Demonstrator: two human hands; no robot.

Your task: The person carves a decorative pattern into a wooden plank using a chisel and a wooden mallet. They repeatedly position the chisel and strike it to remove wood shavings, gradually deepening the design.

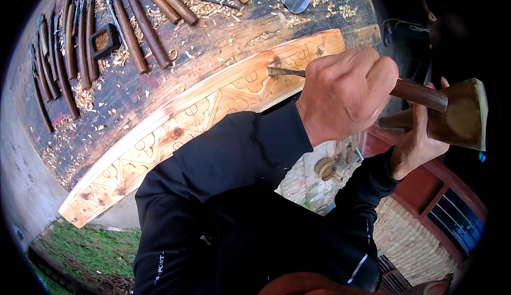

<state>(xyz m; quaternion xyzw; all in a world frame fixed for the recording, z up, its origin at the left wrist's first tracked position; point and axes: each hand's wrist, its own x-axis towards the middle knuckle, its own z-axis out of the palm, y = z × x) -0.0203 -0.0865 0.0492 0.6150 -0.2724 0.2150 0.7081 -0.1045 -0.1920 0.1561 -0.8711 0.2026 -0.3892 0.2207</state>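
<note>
A left hand [346, 94] clenches a chisel [419, 94] while the right hand [420, 142] grips a mallet [464, 117] near its handle end, blade [277, 72] at a patterned plank [205, 109] along the workbench's [223, 34] edge, where an off-centre blow could skid steel across the design.

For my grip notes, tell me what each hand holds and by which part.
The left hand holds a carving chisel by the blade-side part of its handle; the right hand holds a mallet by its narrow part, beside the wide head.

On the workbench [218, 40], chisels [129, 34] lie behind the board [197, 102], mostly leftward.
</note>
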